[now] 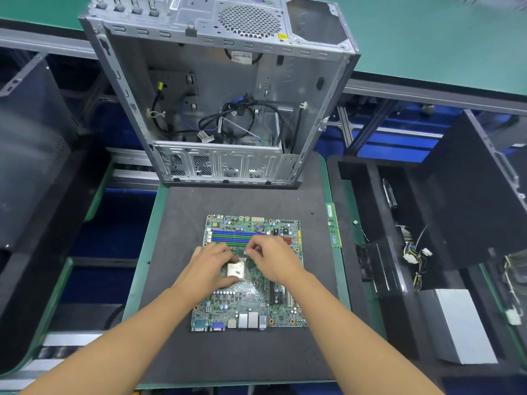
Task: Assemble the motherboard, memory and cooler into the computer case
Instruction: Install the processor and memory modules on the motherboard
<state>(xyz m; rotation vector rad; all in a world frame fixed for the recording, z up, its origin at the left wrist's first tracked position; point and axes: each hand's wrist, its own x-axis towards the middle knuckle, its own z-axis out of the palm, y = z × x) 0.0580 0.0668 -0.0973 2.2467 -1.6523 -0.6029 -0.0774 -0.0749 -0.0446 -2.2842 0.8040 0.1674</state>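
Board (245, 303) lies flat on the mat (228, 203), near the case (199, 81); light, stiff, fragile, so edges only; my left hand (209, 266) pinches the chip (236, 269); right hand (275, 260) curled, grip I cannot tell.

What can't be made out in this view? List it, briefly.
All in the head view:
Whether the right hand pinches anything: hidden by its own fingers.
Edges of the processor, covered by the left hand gripping it.
The far end of the computer case, cut off by the upper edge.
Print on the white label inside it, too small.
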